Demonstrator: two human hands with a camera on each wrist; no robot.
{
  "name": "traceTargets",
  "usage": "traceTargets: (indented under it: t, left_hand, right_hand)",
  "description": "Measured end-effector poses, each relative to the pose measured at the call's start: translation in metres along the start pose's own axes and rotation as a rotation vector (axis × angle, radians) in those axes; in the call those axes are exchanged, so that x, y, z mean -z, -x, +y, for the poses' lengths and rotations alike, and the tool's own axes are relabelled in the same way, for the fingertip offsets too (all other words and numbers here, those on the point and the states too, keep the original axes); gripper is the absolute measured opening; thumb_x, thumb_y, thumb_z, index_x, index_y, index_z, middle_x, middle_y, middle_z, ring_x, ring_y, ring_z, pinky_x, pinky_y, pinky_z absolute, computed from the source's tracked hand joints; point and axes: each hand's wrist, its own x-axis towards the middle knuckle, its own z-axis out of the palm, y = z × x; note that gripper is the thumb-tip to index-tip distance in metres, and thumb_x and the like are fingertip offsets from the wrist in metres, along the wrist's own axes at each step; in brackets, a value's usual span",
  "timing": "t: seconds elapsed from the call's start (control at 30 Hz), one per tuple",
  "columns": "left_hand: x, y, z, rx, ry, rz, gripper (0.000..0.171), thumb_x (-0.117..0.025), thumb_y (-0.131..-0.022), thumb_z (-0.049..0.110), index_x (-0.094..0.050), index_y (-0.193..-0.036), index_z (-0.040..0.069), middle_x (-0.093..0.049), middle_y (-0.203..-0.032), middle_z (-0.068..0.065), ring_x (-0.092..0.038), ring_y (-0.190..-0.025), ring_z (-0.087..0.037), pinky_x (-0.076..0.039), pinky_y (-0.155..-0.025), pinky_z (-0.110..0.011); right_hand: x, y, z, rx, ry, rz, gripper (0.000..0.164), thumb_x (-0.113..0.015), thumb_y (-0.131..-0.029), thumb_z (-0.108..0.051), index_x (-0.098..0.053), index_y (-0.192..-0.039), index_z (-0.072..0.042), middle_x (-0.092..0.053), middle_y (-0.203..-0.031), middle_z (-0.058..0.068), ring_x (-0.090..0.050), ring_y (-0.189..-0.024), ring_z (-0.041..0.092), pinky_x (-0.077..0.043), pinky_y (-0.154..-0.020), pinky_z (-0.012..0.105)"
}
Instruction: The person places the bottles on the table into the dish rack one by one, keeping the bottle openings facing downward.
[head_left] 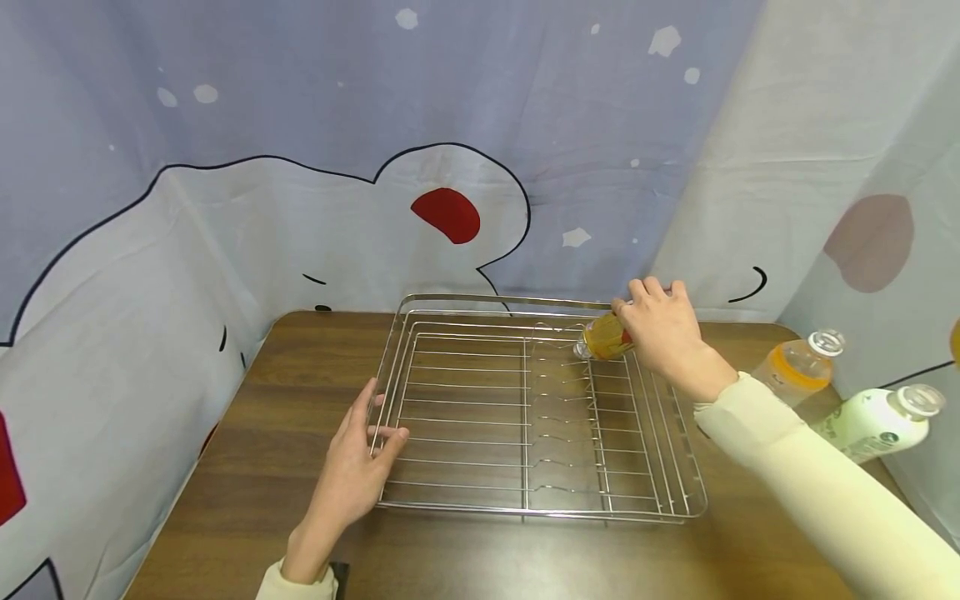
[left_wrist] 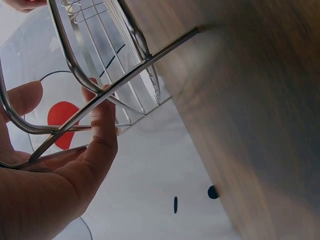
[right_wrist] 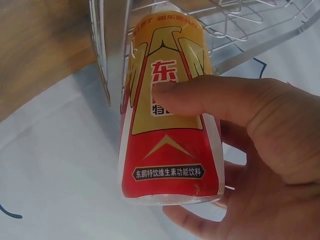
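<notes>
My right hand (head_left: 663,333) grips a red and yellow drink bottle (head_left: 606,337) over the back right part of a wire rack (head_left: 525,512). The bottle is tilted, its clear neck pointing left and down toward the wires. In the right wrist view, the thumb presses across the label of the bottle (right_wrist: 165,142), with the other fingers behind it. My left hand (head_left: 352,467) holds the left rim of the rack, thumb inside and fingers outside. The left wrist view shows the fingers around the metal bars (left_wrist: 125,78), with one corner of the rack seen close up.
Right of the rack stand a clear bottle with an orange band (head_left: 798,371) and a pale green bottle (head_left: 873,425). Under everything lies a brown wooden table (head_left: 277,417). A printed curtain (head_left: 337,233) hangs close behind it and along both sides.
</notes>
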Motion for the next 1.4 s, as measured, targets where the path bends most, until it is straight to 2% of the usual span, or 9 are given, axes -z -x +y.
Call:
traceTargets:
  t: [0.23, 0.5, 1.0, 1.13, 1.23, 1.4]
  left_hand:
    - [0.000, 0.000, 0.001, 0.005, -0.005, -0.004, 0.086, -0.071, -0.111, 0.019, -0.018, -0.178, 0.009, -0.043, -0.169, -0.022, -0.073, -0.122, -0.033, -0.062, -0.089, -0.038]
    - [0.000, 0.000, 0.001, 0.015, -0.004, -0.006, 0.087, -0.071, -0.111, 0.018, -0.017, -0.178, 0.009, -0.043, -0.169, -0.022, -0.073, -0.121, -0.033, -0.062, -0.086, -0.035]
    - [0.000, 0.000, 0.000, 0.012, -0.008, -0.012, 0.086, -0.070, -0.111, 0.020, -0.017, -0.177, 0.008, -0.042, -0.170, -0.022, -0.073, -0.121, -0.033, -0.061, -0.083, -0.032]
    - [0.000, 0.000, 0.000, 0.009, -0.014, -0.015, 0.086, -0.070, -0.111, 0.020, -0.016, -0.178, 0.009, -0.042, -0.170, -0.022, -0.073, -0.121, -0.033, -0.060, -0.082, -0.032]
    - [0.000, 0.000, -0.001, 0.006, -0.017, -0.015, 0.086, -0.070, -0.112, 0.020, -0.016, -0.178, 0.009, -0.042, -0.170, -0.023, -0.072, -0.121, -0.034, -0.060, -0.082, -0.032]
    - [0.000, 0.000, -0.001, 0.008, -0.016, -0.016, 0.087, -0.070, -0.112, 0.021, -0.016, -0.178, 0.009, -0.042, -0.170, -0.022, -0.072, -0.122, -0.033, -0.060, -0.083, -0.032]
  right_hand:
    - [0.001, 0.002, 0.002, -0.018, -0.009, -0.014, 0.043, -0.083, -0.087, 0.001, -0.076, -0.128, -0.006, -0.064, -0.112, 0.023, -0.059, -0.112, 0.044, -0.048, -0.085, 0.057]
    - [0.004, 0.004, 0.003, -0.035, -0.019, -0.010, 0.055, -0.078, -0.079, 0.007, -0.073, -0.132, -0.006, -0.064, -0.118, 0.026, -0.059, -0.116, 0.046, -0.049, -0.084, 0.056]
    - [0.005, 0.006, 0.006, -0.050, -0.038, -0.021, 0.069, -0.082, -0.076, 0.003, -0.070, -0.143, -0.007, -0.064, -0.129, 0.030, -0.058, -0.124, 0.050, -0.047, -0.092, 0.061]
    - [0.008, 0.008, 0.006, -0.057, -0.074, -0.023, 0.071, -0.080, -0.078, 0.003, -0.069, -0.147, -0.008, -0.062, -0.136, 0.031, -0.054, -0.132, 0.051, -0.046, -0.101, 0.063]
    - [0.012, 0.013, 0.007, -0.065, -0.128, 0.006, 0.075, -0.081, -0.077, 0.002, -0.067, -0.150, -0.008, -0.059, -0.142, 0.032, -0.051, -0.138, 0.052, -0.042, -0.109, 0.067]
    - [0.014, 0.031, 0.011, -0.066, -0.204, 0.154, 0.077, -0.089, -0.076, -0.009, -0.065, -0.150, -0.008, -0.060, -0.140, 0.033, -0.052, -0.139, 0.054, -0.041, -0.111, 0.070]
